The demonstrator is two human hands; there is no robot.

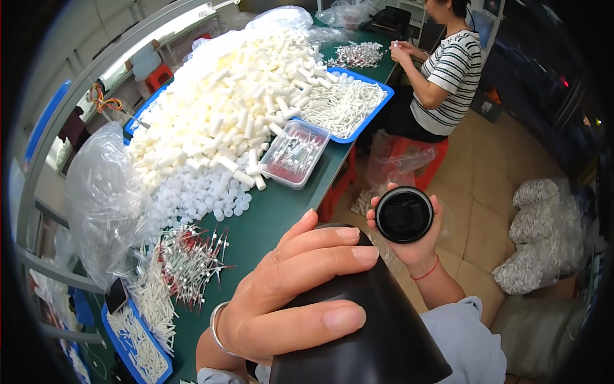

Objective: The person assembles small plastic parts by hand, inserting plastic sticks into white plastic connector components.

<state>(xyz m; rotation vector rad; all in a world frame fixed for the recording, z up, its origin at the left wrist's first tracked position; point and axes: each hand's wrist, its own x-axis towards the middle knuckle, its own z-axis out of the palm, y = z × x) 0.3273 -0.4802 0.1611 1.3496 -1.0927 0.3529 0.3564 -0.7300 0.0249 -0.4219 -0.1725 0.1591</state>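
Observation:
Close to me, my left hand (300, 288) with a silver bangle lies across a smooth black cylindrical body (364, 333), fingers curved over its side. This body looks like a cup or bottle, and its lower end runs out of view. To its right, my right hand (419, 249), with a thin red band at the wrist, holds a round black lid (404, 214). Its fingers wrap the lid's edge from behind, and its dark recessed face is turned toward me. The lid and the black body are apart.
The green table (256, 221) carries a heap of white foam cylinders (224, 96), translucent balls (192, 195), a clear box of small parts (295, 153) and blue trays (390, 96). A seated person (448, 70) works at the far right. Filled bags (534, 237) lie on the floor.

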